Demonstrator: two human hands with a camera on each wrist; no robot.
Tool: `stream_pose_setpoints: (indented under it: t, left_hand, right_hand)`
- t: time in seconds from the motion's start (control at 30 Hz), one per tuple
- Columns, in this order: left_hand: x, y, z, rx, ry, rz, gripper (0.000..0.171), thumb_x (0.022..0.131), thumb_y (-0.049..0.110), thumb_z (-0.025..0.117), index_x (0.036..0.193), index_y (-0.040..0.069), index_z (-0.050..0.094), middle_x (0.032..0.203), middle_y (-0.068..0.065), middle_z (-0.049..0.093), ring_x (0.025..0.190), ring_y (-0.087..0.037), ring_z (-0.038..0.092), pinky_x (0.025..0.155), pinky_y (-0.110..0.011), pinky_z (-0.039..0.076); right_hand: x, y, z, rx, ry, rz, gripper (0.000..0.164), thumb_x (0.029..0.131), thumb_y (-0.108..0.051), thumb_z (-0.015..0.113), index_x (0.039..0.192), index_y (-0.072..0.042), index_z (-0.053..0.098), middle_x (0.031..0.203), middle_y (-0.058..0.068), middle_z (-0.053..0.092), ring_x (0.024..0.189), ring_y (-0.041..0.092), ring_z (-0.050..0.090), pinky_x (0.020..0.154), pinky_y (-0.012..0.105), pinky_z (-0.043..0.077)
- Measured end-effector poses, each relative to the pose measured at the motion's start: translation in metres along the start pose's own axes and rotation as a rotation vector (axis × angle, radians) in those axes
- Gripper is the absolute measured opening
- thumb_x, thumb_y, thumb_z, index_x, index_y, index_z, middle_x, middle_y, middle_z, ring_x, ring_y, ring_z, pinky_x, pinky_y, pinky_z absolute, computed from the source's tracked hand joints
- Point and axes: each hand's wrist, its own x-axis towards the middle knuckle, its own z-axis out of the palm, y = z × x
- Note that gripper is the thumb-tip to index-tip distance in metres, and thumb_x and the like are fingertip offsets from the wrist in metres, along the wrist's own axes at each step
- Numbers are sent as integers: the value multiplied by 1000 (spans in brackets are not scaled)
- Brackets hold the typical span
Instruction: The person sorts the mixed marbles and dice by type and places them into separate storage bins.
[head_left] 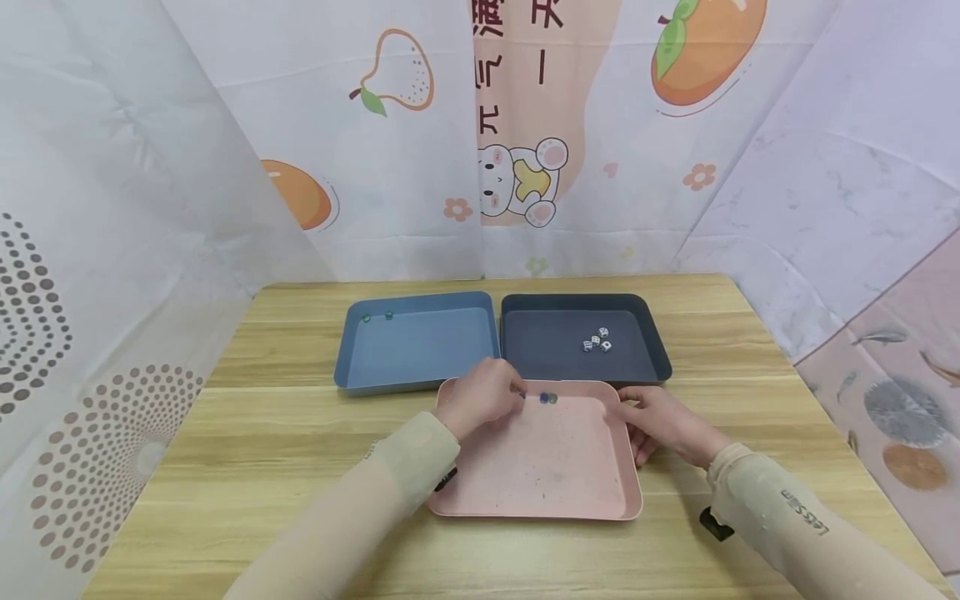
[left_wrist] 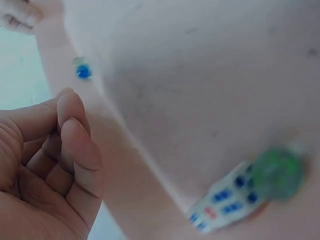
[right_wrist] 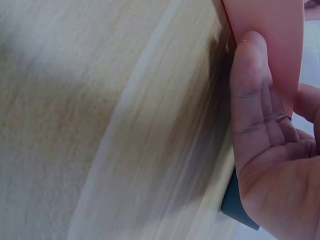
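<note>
Left hand (head_left: 483, 392) over the pink tray (head_left: 555, 467), fingers curled, whether pinching anything I cannot tell; blue bead (head_left: 544, 398) and pale bead (head_left: 553, 398) sit just beside it by the far wall. One careless knuckle could set them rolling! Left forearm (head_left: 367, 507) slants in; right hand (head_left: 663, 421) grips the tray's right rim.

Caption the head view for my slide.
Left hand over a pink tray, right hand holding its side, white dice beyond.
</note>
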Motion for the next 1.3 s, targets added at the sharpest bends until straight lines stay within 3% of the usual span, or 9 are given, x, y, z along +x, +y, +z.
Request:
stream_pose_setpoints:
  t: [0.1, 0.23, 0.33, 0.57, 0.8, 0.93, 1.3]
  left_hand:
    - [-2, 1, -10, -27, 7, 45, 21, 86, 8, 61, 102, 15, 74, 96, 3, 68, 54, -8, 54, 48, -23, 46]
    - [-4, -1, -24, -87, 4, 71, 19, 88, 9, 61, 104, 12, 72, 65, -7, 66, 36, -15, 46, 43, -25, 44]
    - [-5, -4, -35, -119, 6, 52, 20, 89, 11, 62, 108, 12, 71, 49, -12, 57, 34, -18, 45, 43, -26, 43]
    - [-4, -15, -57, -162, 54, -13, 21, 88, 16, 64, 109, 15, 70, 51, -10, 58, 49, -33, 58, 46, -31, 50]
    - [3, -35, -72, -201, 102, -94, 22, 87, 18, 67, 109, 17, 70, 57, -11, 61, 52, -30, 61, 50, -38, 53]
    - [8, -50, -77, -242, 117, -152, 22, 87, 18, 67, 109, 18, 70, 64, -16, 64, 53, -30, 61, 57, -46, 55]
    - [14, -83, -83, -294, 135, -241, 29, 88, 18, 66, 116, 11, 66, 75, -23, 65, 58, -33, 62, 59, -45, 56]
  right_hand:
    - [0, 0, 0, -1, 0, 2, 34, 96, -24, 53, 116, 4, 51, 61, 19, 60, 48, 29, 59, 48, 47, 54]
    - [0, 0, -1, -2, 0, 3, 35, 96, -24, 53, 116, 4, 51, 61, 19, 60, 49, 29, 59, 48, 47, 54]
    - [0, 1, -1, -2, 2, 2, 35, 96, -25, 52, 117, 4, 50, 61, 19, 59, 49, 29, 59, 48, 47, 53]
    - [0, 1, -1, -2, 5, 6, 35, 96, -26, 52, 116, 4, 51, 61, 18, 60, 49, 29, 60, 48, 47, 53]
    - [0, 2, -1, -1, 2, 12, 35, 96, -26, 53, 115, 3, 51, 62, 18, 59, 49, 28, 60, 49, 47, 54]
    - [1, 2, -1, -6, 2, 19, 35, 96, -26, 54, 117, 3, 51, 63, 19, 60, 49, 28, 60, 50, 47, 54]
    - [2, 2, -1, -10, 7, 13, 39, 96, -28, 53, 119, 2, 50, 62, 19, 61, 49, 28, 60, 49, 47, 53]
